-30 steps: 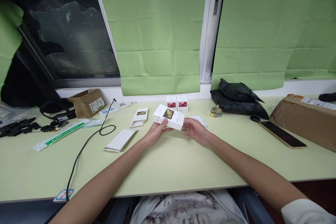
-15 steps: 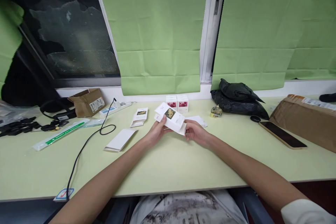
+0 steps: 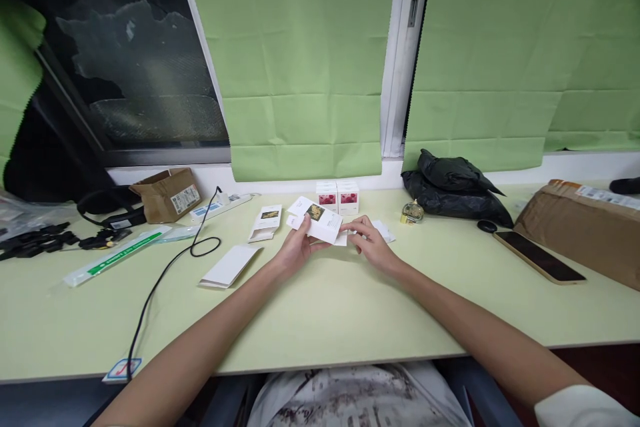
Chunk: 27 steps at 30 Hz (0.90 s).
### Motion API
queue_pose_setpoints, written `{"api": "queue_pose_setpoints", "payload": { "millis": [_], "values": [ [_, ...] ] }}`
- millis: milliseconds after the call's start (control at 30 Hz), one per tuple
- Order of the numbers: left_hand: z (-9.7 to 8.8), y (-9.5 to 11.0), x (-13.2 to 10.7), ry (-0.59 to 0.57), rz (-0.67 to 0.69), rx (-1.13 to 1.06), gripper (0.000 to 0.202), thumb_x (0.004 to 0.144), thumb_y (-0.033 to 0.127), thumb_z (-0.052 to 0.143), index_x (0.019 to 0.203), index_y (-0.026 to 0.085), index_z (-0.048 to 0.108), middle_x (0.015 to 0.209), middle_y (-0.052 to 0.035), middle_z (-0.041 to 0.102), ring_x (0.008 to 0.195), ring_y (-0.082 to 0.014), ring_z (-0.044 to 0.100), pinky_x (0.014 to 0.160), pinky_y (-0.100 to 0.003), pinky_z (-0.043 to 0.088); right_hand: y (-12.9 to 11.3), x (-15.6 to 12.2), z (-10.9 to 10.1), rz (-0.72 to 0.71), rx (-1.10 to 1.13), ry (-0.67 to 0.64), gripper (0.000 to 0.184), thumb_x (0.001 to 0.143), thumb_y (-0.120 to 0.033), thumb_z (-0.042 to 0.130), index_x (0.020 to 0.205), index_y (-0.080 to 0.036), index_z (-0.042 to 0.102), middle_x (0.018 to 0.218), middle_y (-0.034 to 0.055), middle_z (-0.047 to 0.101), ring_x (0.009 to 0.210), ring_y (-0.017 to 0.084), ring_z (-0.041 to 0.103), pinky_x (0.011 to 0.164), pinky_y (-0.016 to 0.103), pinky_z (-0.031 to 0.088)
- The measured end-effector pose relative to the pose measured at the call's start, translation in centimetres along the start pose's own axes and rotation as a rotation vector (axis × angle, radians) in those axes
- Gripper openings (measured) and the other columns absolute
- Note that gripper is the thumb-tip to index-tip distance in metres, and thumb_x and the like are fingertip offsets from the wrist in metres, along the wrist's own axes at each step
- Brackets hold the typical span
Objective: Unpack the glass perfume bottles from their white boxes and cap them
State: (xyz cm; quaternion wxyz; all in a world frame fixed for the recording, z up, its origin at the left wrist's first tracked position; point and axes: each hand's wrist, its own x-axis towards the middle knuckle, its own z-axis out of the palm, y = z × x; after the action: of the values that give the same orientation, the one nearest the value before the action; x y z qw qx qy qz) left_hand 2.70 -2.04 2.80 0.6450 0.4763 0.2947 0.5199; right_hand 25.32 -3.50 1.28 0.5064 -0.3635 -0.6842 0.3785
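Both my hands hold a small white carton point(image 3: 317, 219) with a dark picture on its face, just above the pale green table point(image 3: 320, 320). My left hand point(image 3: 296, 250) grips its near left end, thumb on top. My right hand point(image 3: 369, 245) pinches its right end with the fingertips. The carton lies nearly flat, tilted slightly toward me. Just behind it stand two white boxes with red pictures point(image 3: 338, 195).
A flattened carton point(image 3: 265, 222) and a white folded card point(image 3: 229, 266) lie to the left, by a black cable point(image 3: 165, 271) and power strip point(image 3: 219, 207). A small gold bottle point(image 3: 411, 213), black bag point(image 3: 454, 188), phone point(image 3: 539, 255) and brown parcel point(image 3: 580, 223) sit right.
The carton has been turned and lowered from a raised, bulkier pose to a flatter one. My right hand moved from under its end to pinching the right edge.
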Motion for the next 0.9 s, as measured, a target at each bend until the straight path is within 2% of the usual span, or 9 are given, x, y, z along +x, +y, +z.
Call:
{"api": "queue_pose_setpoints", "payload": {
  "millis": [100, 167, 367, 533, 600, 667, 767, 833, 900],
  "values": [
    [0.0, -0.1, 0.0, 0.008, 0.006, 0.001, 0.057, 0.097, 0.058, 0.063, 0.142, 0.023, 0.058, 0.150, -0.0156, 0.060, 0.127, -0.0331, 0.066, 0.102, -0.053, 0.059, 0.3, 0.2, 0.0, 0.015, 0.079, -0.037, 0.027, 0.090, -0.036, 0.061, 0.109, -0.029, 0.078, 0.099, 0.0035, 0.044, 0.090, 0.020, 0.052, 0.065, 0.028, 0.051],
    [0.0, -0.1, 0.0, 0.016, -0.002, 0.005, 0.058, 0.097, 0.059, 0.063, 0.141, 0.022, 0.058, 0.149, -0.0166, 0.061, 0.129, -0.0340, 0.065, 0.101, -0.052, 0.060, 0.6, 0.3, -0.1, 0.004, 0.094, -0.062, 0.024, 0.091, -0.040, 0.063, 0.105, -0.028, 0.079, 0.099, 0.0037, 0.047, 0.092, 0.020, 0.053, 0.068, 0.029, 0.051],
    [0.1, -0.2, 0.1, 0.031, -0.017, 0.006, 0.057, 0.095, 0.059, 0.065, 0.137, 0.019, 0.061, 0.146, -0.0171, 0.063, 0.134, -0.0347, 0.061, 0.101, -0.049, 0.060, 0.7, 0.1, 0.1, -0.006, 0.014, -0.083, 0.021, 0.082, -0.046, 0.081, 0.087, -0.026, 0.077, 0.098, 0.0017, 0.054, 0.075, 0.015, 0.047, 0.072, 0.031, 0.044],
    [-0.4, -0.5, 0.3, 0.068, -0.018, 0.049, 0.054, 0.094, 0.059, 0.067, 0.132, 0.020, 0.064, 0.140, -0.0161, 0.068, 0.134, -0.0352, 0.062, 0.105, -0.054, 0.056, 0.4, -0.1, 0.4, -0.008, 0.070, -0.148, 0.027, 0.093, -0.050, 0.068, 0.090, -0.025, 0.080, 0.105, 0.0057, 0.059, 0.092, 0.020, 0.056, 0.075, 0.032, 0.046],
    [-0.7, -0.8, 0.5, 0.104, -0.018, 0.071, 0.052, 0.093, 0.057, 0.069, 0.129, 0.020, 0.066, 0.137, -0.0158, 0.070, 0.131, -0.0359, 0.063, 0.106, -0.056, 0.056, 0.5, 0.0, 0.3, -0.006, 0.048, -0.105, 0.032, 0.096, -0.049, 0.062, 0.085, -0.024, 0.078, 0.104, 0.0060, 0.059, 0.088, 0.020, 0.056, 0.071, 0.031, 0.045],
    [-0.9, -1.0, 0.6, 0.146, -0.018, 0.087, 0.049, 0.091, 0.054, 0.073, 0.126, 0.020, 0.068, 0.135, -0.0151, 0.071, 0.129, -0.0360, 0.065, 0.108, -0.055, 0.054, 0.7, 0.2, 0.0, -0.016, -0.016, 0.006, 0.032, 0.096, -0.048, 0.063, 0.079, -0.023, 0.072, 0.100, 0.0048, 0.057, 0.080, 0.018, 0.053, 0.068, 0.030, 0.045],
    [-1.0, -1.1, 0.5, 0.132, -0.032, 0.096, 0.046, 0.090, 0.050, 0.076, 0.124, 0.019, 0.071, 0.136, -0.0149, 0.071, 0.129, -0.0356, 0.065, 0.113, -0.053, 0.050, 1.1, 0.4, -0.3, 0.000, -0.044, 0.155, 0.024, 0.090, -0.047, 0.071, 0.092, -0.024, 0.064, 0.101, 0.0014, 0.057, 0.072, 0.014, 0.049, 0.064, 0.028, 0.044],
    [-0.8, -1.1, 0.3, 0.086, -0.048, 0.100, 0.047, 0.090, 0.050, 0.076, 0.124, 0.017, 0.071, 0.136, -0.0154, 0.071, 0.129, -0.0354, 0.065, 0.115, -0.054, 0.048, 1.2, 0.4, -0.3, 0.051, 0.028, 0.125, 0.034, 0.087, -0.049, 0.075, 0.107, -0.026, 0.061, 0.105, 0.0003, 0.060, 0.068, 0.012, 0.049, 0.058, 0.026, 0.042],
    [-0.6, -1.2, 0.1, 0.057, -0.063, 0.111, 0.048, 0.090, 0.051, 0.076, 0.122, 0.016, 0.072, 0.135, -0.0160, 0.071, 0.128, -0.0356, 0.065, 0.115, -0.054, 0.047, 1.4, 0.3, 0.0, 0.104, 0.129, 0.008, 0.041, 0.086, -0.052, 0.075, 0.113, -0.025, 0.061, 0.100, 0.0006, 0.063, 0.064, 0.011, 0.049, 0.053, 0.024, 0.038]
  ]
}}
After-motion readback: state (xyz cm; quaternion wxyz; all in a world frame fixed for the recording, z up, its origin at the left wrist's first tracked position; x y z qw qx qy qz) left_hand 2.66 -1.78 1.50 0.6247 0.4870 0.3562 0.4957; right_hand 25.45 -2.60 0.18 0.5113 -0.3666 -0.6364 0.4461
